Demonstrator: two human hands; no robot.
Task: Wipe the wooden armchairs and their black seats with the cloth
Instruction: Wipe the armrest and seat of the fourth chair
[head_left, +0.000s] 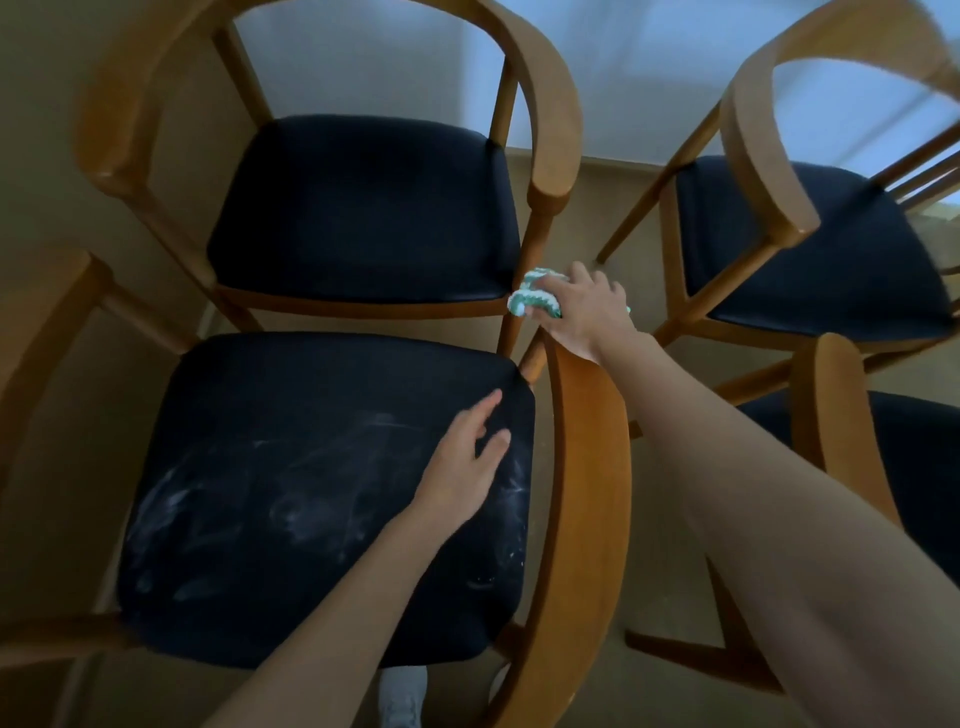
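Note:
Several wooden armchairs with black seats stand close together. The nearest chair's black seat shows pale smears. My left hand lies flat on that seat near its right edge, fingers straight. My right hand grips a green and white cloth and presses it on the far tip of the nearest chair's right armrest. The far left chair's seat lies just beyond the cloth.
A third armchair stands at the right, and a fourth below it at the right edge. Beige floor shows between the chairs. A pale wall or curtain is at the back. A white shoe shows under the near seat.

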